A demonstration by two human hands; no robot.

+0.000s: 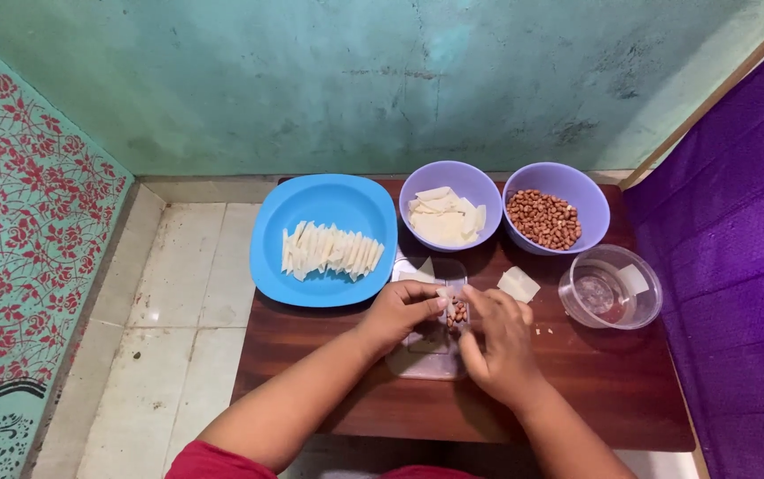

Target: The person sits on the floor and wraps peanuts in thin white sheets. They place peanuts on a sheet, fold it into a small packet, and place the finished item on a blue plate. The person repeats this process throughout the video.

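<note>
My left hand (400, 310) and my right hand (499, 341) meet over a clear plastic sheet (426, 359) on a low wooden table (613, 381). Between their fingertips lies a thin pale wrapper with a small heap of peanuts (458, 312) on it; both hands pinch the wrapper's edges. A blue plate (311, 266) to the left holds a row of folded wrapper pieces (330, 250). One purple bowl (417, 232) holds cut wrapper sheets, another purple bowl (590, 200) holds peanuts.
A loose wrapper square (519, 284) lies by my right hand. A clear glass bowl (635, 306) with a little liquid stands at the right. Purple cloth (737, 266) borders the table's right side; tiled floor (178, 284) lies left, a teal wall behind.
</note>
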